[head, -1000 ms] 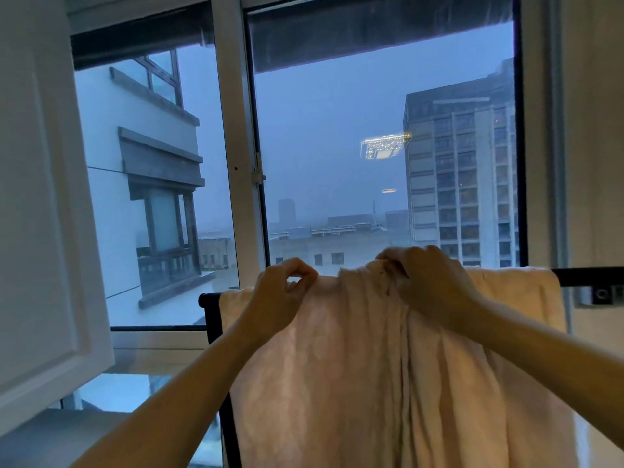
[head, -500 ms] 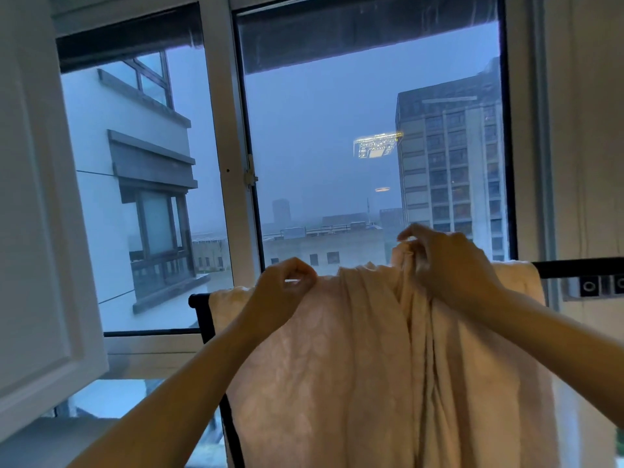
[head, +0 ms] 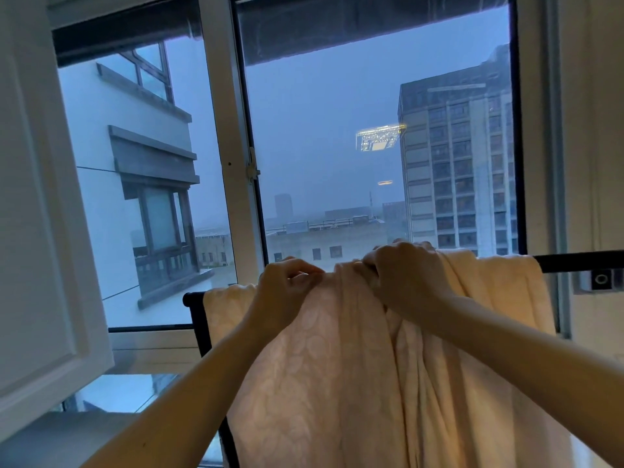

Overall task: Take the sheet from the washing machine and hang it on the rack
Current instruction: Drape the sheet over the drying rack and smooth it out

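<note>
Pinching left hand (head: 287, 287), right hand (head: 403, 280); embossed cream sheet (head: 337, 383) over black rack (head: 580, 261).

Window (head: 371, 130) close behind rack (head: 580, 261); cupboard door (head: 37, 231) left.

no readable text, no labels

Sheet (head: 337, 383): pale cream-pink cloth with faint leaf-like pattern and many long vertical folds. Draped over top bar of rack, hangs down on near side; lower end out of view. Top edge lies flat at left and right ends, bunched in middle. Left hand (head: 287, 292) pinches top edge; right hand (head: 405, 282) grips bunched fold at bar.

Rack (head: 580, 261): black, thin horizontal top bar, upright post at left corner. Sheet covers most of bar; right end is bare.
</note>
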Demonstrator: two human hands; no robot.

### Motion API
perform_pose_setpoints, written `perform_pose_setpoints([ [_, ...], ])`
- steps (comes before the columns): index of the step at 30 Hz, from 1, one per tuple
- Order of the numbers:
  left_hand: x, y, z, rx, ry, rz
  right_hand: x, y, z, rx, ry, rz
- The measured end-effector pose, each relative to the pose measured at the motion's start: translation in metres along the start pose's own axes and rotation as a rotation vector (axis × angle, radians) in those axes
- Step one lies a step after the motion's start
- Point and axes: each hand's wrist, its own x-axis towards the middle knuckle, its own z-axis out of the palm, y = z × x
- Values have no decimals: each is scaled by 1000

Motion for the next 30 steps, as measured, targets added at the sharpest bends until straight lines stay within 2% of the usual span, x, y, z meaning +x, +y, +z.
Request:
perform_pose_setpoints([
  [4, 2, -2, 6, -3, 3, -11, -1, 15, -7, 110, 66, 72],
  [7, 5, -2, 9, 7, 4, -21, -3, 36, -11, 88, 109, 98],
  [15, 5, 14, 19, 54, 89, -106, -9, 95, -24, 201, 110, 153],
  [19, 2, 28, 29, 236, 171, -134, -11, 109, -30, 303, 10, 69],
  [22, -1, 41, 41, 434, 284, -101, -6, 118, -30, 461, -95, -37],
  [24, -8, 62, 53, 511, 297, -78, -4, 122, -31, 536, -134, -109],
  [27, -22, 94, 79, 380, 237, -24, -1, 131, -35, 614, -184, -220],
  [30, -33, 117, 97, 195, 227, -147, 1, 141, -40, 614, -232, -273],
])
